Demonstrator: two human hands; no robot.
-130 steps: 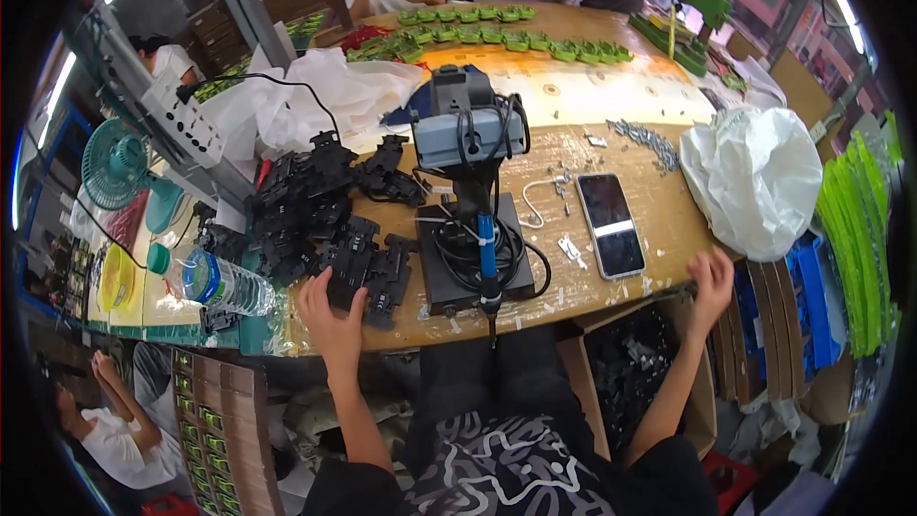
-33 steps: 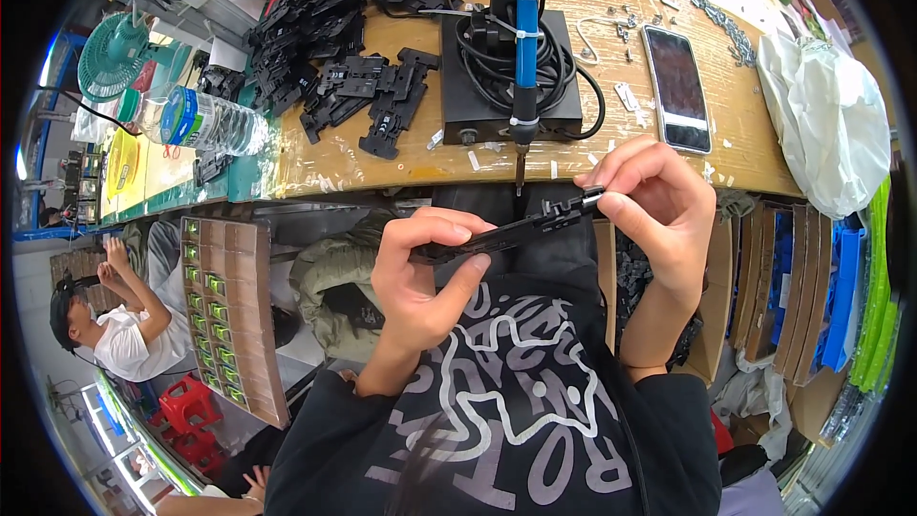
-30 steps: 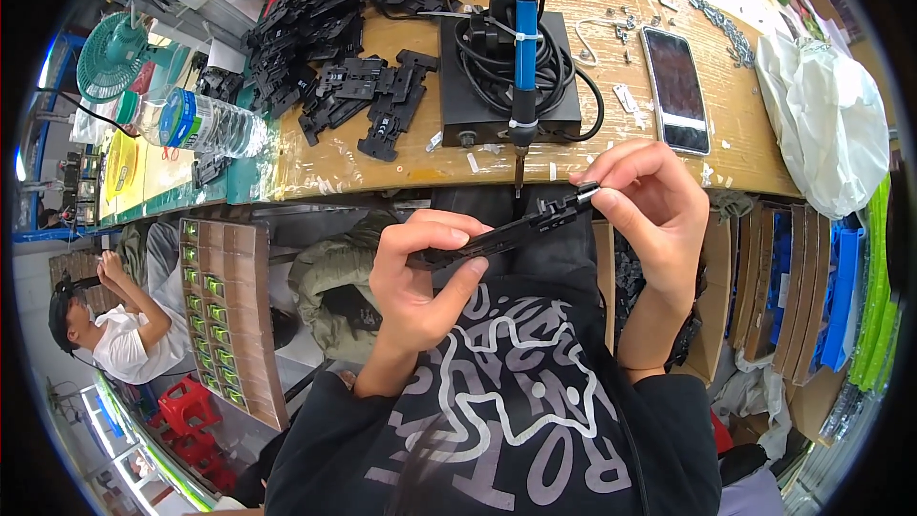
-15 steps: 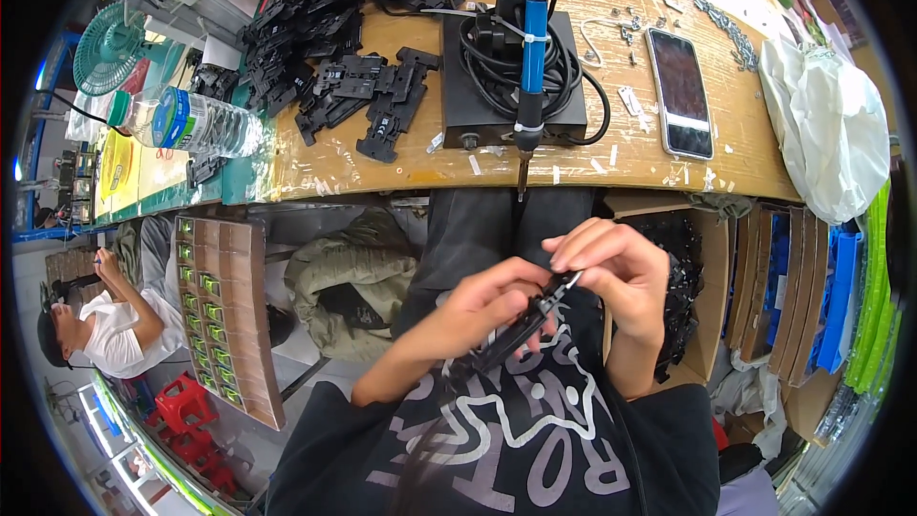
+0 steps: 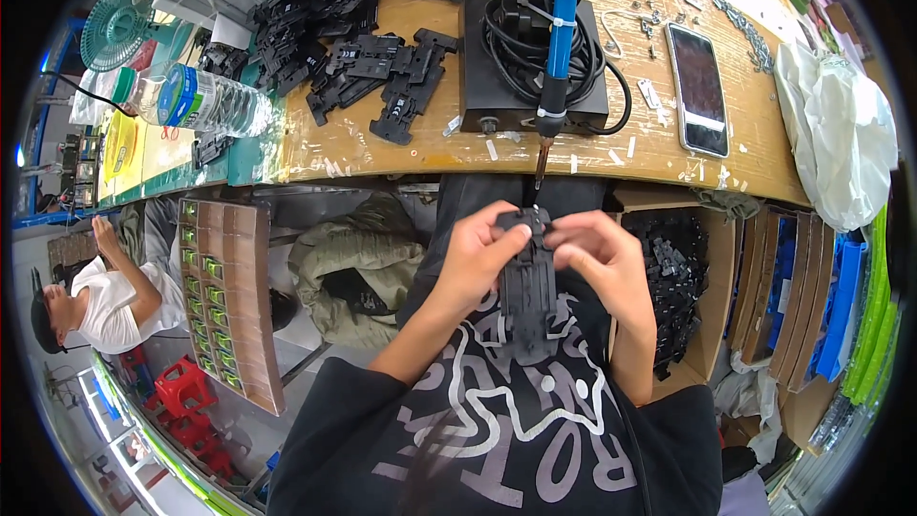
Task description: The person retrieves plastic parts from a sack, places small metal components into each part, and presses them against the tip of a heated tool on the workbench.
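A long black plastic chassis part [image 5: 528, 291] is held upright in front of my chest, its long side toward me. My left hand [image 5: 478, 258] grips its upper left edge, thumb pressed on the face. At the upper right edge, the curled fingers of my right hand [image 5: 609, 258] touch the part; whether they also pinch something small is hidden. Just above the part's top end hangs the bit of a blue and black electric screwdriver [image 5: 562, 38], pointing down. A small pale spot shows at that top end, too small to name.
A black box with coiled cable [image 5: 475, 86] stands on the table behind the screwdriver. Black plastic parts [image 5: 315, 29] are heaped at left, near a water bottle [image 5: 205, 100]. Right lie a phone [image 5: 700, 91], screws [image 5: 740, 29] and a white bag [image 5: 831, 134]. A carton [image 5: 721, 296] holds black pieces.
The chassis part has turned from slanted to upright and moved up close beneath the screwdriver bit. My left hand has shifted to its upper left edge; my right hand has moved slightly down and left.
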